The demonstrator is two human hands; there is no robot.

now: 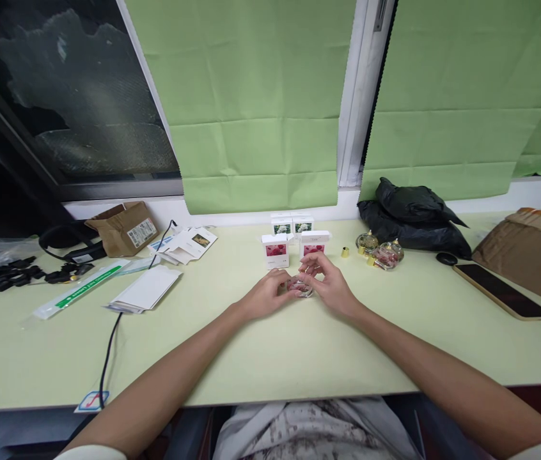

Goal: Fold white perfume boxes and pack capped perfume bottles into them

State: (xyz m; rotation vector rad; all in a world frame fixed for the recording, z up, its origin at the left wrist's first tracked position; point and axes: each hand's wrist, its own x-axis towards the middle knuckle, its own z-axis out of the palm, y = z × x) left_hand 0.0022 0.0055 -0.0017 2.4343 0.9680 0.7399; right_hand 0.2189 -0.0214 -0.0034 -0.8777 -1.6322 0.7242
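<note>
A small clear glass bottle (305,289) with pinkish contents lies low on the table between my hands. My left hand (269,294) is closed around its left side. Over its top and right side, my right hand (330,285) has thumb and fingers pinched together; whatever they grip is mostly hidden. Just beyond my hands stand two white boxes with pink flower pictures, a left box (277,255) and a right box (315,240). A loose gold cap (344,252) stands to their right. Farther right sit several round glass bottles (388,255) with gold tops.
White-flower boxes (292,223) stand behind. At right are black plastic bags (414,217), a phone (503,292), a small black oval object (446,259) and a cardboard package (529,255). Leftward lie flattened cartons (146,289), an open cardboard box (124,230) and a black cable (107,358).
</note>
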